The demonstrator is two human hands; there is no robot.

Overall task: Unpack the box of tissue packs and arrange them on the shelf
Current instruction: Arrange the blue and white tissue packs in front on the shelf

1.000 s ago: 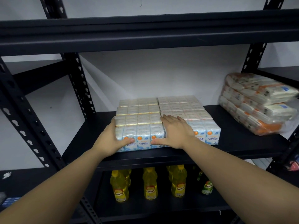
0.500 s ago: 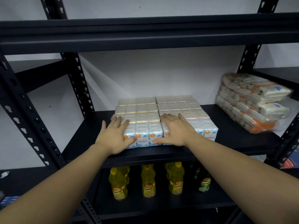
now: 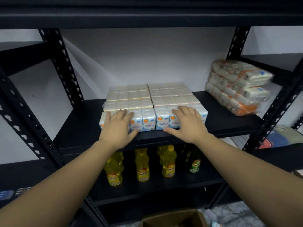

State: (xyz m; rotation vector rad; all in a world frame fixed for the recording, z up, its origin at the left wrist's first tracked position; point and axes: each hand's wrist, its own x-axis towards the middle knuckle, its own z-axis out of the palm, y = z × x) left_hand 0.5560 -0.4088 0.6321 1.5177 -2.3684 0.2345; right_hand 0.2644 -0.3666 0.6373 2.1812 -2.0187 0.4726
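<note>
fingers straight, flat | both hands on tissue packs | front row, shelf

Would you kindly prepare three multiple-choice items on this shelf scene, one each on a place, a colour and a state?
1. Where do the yellow plastic oil bottles stand?
A. On the shelf below the tissue packs
B. Beside the tissue packs
C. On the top shelf

2. What colour is the metal shelving frame?
A. White
B. Black
C. Red

3. How do the hands lie?
A. Both clenched in fists
B. Both flat on the front row of white tissue packs
C. Each lifting a bottle

Answers: A, the bottles show under the board; B, the posts are black; B, left hand and right hand have straight fingers.
</note>
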